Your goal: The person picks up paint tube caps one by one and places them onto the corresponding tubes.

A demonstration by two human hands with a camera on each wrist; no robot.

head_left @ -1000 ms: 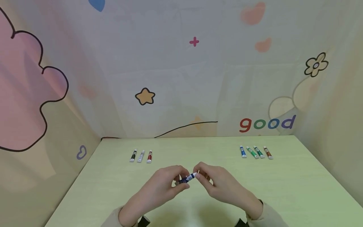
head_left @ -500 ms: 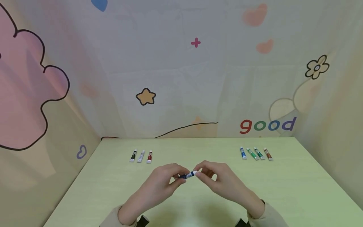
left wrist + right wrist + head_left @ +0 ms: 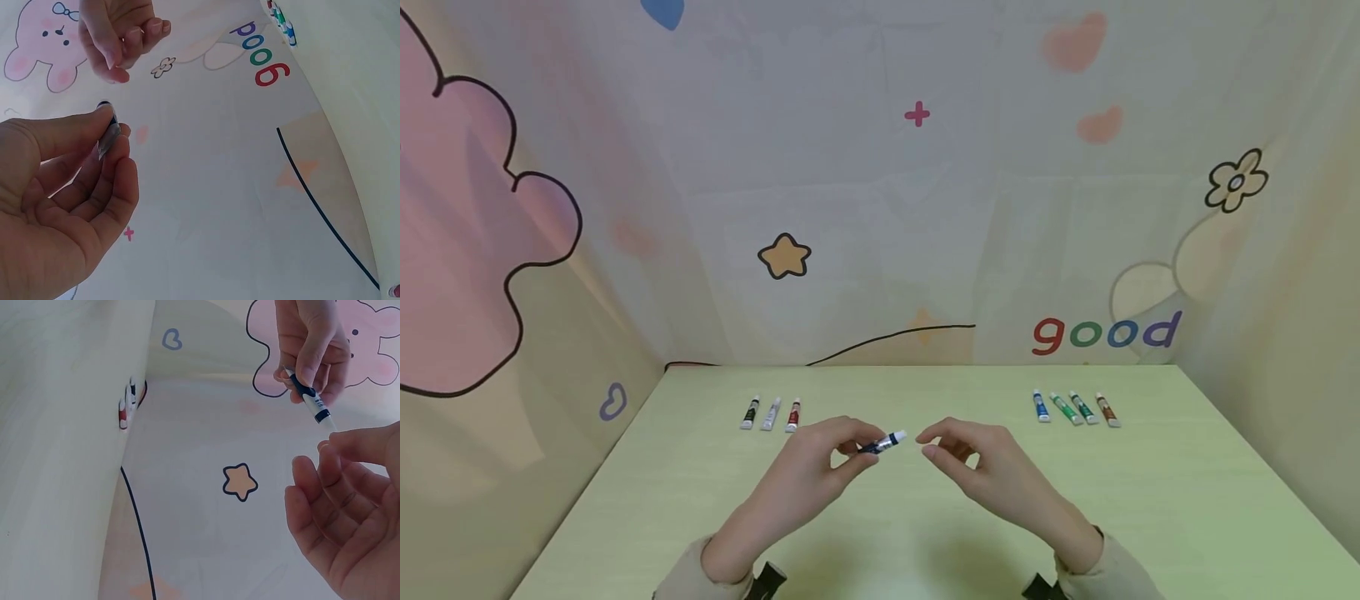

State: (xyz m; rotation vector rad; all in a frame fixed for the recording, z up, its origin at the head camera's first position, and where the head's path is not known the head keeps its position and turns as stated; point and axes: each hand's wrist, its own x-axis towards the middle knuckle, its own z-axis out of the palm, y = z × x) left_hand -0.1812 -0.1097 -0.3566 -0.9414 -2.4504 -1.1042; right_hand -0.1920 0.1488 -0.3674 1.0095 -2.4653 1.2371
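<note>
In the head view my left hand pinches a small paint tube between thumb and fingers. The tube has a dark blue and white body and a white cap, which points up and to the right. My right hand is just right of the cap, fingers bent and thumb near the fingertips, with a narrow gap to the tube. In the right wrist view the tube sticks out from the left hand, its cap end overlapping the right fingertips. The left fingers hide part of the tube in the left wrist view.
Black, white and red paint tubes lie in a row at the back left of the pale table. At the back right lie several more tubes, blue, green and brown. A printed curtain stands behind the table.
My right fingers have come away from the tube's cap, leaving a gap. The left hand has moved up and to the left with the tube.
</note>
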